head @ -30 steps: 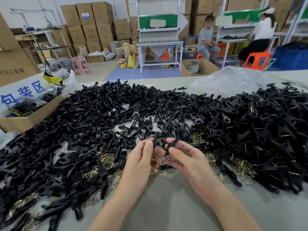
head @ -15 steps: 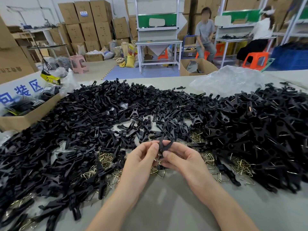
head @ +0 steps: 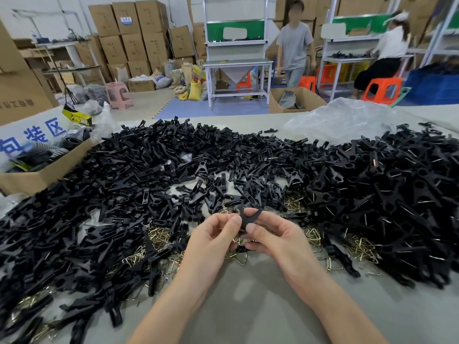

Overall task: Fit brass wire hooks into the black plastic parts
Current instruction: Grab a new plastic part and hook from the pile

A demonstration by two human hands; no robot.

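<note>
Tabletop (head: 248,306) first: pale grey and smooth, and it takes up pretty much the whole view. Sprawled across it from the left edge to the right edge is a huge heap of loose black plastic parts (head: 149,165), little clip-shaped mouldings. It's thickest toward the far side and thins out near the middle. The near edge is bare grey except for the forearms.

At the far right corner sits a crumpled clear plastic bag (head: 347,120), touching the back of the heap. At the left edge there's an open brown cardboard box (head: 37,180) with dark stuff inside, and the heap runs right up against it.

Scattered brass wire hooks (head: 159,235), bent into small triangles, lie along the near fringe of the heap. Some are half buried under black pieces, on both sides of the hands.

Both hands are up over the middle of the tabletop, just in front of the heap. The left hand (head: 213,242) has its fingers curled, thumb and forefinger pinching one black plastic part (head: 248,217). The right hand (head: 275,234) pinches the same piece from the other side, thumb pressed on it and fingers curled behind. Honestly can't tell if a hook is in there too.
</note>
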